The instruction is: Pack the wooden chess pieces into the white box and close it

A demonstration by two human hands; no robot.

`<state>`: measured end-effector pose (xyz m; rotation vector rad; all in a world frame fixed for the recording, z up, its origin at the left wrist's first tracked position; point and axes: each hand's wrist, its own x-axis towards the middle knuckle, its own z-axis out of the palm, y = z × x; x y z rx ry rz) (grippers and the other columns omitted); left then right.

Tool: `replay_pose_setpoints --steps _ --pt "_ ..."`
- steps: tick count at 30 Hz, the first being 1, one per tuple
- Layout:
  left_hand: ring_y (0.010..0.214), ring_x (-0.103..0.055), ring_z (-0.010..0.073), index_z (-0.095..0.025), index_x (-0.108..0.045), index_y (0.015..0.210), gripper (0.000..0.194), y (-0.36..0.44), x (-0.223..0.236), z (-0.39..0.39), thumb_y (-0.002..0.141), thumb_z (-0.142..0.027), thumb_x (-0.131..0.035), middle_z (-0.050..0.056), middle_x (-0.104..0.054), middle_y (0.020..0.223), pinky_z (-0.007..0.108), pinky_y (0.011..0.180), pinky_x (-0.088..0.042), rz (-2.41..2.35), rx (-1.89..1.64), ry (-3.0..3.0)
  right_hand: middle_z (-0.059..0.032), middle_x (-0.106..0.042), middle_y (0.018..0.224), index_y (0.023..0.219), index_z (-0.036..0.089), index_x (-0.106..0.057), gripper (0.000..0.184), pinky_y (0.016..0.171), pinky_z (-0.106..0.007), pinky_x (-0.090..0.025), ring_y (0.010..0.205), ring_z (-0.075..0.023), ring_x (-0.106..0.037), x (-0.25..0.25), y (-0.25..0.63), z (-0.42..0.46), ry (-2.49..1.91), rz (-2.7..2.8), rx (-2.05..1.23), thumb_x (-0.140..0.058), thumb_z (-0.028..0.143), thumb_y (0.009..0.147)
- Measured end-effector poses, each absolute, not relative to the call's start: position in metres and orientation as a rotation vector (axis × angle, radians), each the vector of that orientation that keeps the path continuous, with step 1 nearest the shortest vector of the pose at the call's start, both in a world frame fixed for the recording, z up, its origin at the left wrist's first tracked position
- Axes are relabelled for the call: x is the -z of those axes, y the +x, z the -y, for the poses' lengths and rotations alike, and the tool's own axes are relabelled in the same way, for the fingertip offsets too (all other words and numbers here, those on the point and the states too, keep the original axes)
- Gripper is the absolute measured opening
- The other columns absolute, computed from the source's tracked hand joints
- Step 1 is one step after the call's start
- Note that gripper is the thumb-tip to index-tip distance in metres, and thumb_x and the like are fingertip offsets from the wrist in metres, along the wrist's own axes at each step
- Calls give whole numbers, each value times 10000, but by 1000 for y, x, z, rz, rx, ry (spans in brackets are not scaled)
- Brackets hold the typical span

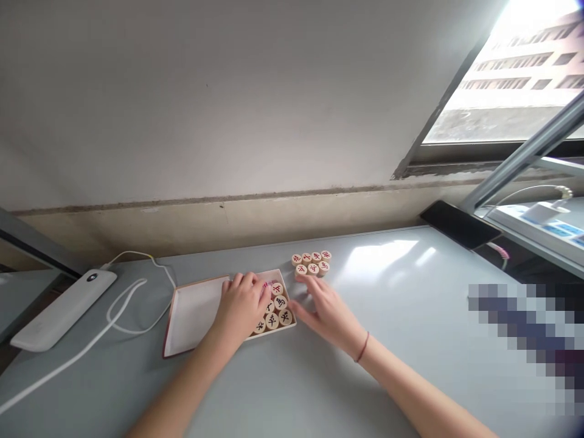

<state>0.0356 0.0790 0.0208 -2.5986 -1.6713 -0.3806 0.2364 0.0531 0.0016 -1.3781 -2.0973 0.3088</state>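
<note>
A shallow white box (288, 326) holds several round xiangqi pieces (280, 302), most with black characters and at least one in red. My left hand (244, 307) lies over the box's left part with its fingers bent; its fingertips are hidden, so what they hold, if anything, does not show. Just right of the box, my right hand (326, 310) has its thumb and fingers apart, with nothing between them. Its thumb is close to the box's right edge. Beyond its fingertips stand two rows of red-lettered xiangqi pieces (312, 268), grouped together on the table.
The box's lid (196, 316) lies inside up on the grey table (292, 389), left of the box. A white power strip or bank (64, 313) and white cable (82, 351) lie further left. A black phone (460, 224) leans at the back right near a metal frame (524, 149).
</note>
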Motion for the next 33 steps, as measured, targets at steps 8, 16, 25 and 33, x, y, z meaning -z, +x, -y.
replay_pose_setpoints --steps 8,16,25,33 --pt "877 -612 268 -174 -691 859 289 58 -21 -78 934 -274 -431 109 -685 869 376 762 -392 1814 329 -2673 -98 -631 1152 1258 193 -459 482 864 -439 -495 1032 -280 -554 0 218 -46 -1306 2201 -439 -621 350 832" --pt "805 -654 217 -188 -610 833 171 63 -19 -79 900 -281 -483 30 -704 783 356 768 -393 2079 477 -2659 -106 -628 1157 1255 195 -465 463 866 -442 -498 1051 -285 -552 0 219 -45 -1317 2183 -433 -604 360 845" --pt "978 -620 232 -215 -610 1014 186 64 -23 -80 860 -240 -509 57 -682 1037 386 859 -434 2174 784 -2671 -98 -639 1108 1178 211 -491 296 816 -372 -532 963 -222 -610 3 222 -47 -1254 2019 -409 -535 264 890" --pt "683 -583 133 -209 -609 928 210 70 -42 -58 886 -378 -493 -2 -647 795 233 612 -474 2111 1462 -3084 -77 -676 978 1178 233 -519 258 740 -315 -552 848 -187 -654 -4 227 -45 -1112 1906 -196 -481 218 924"
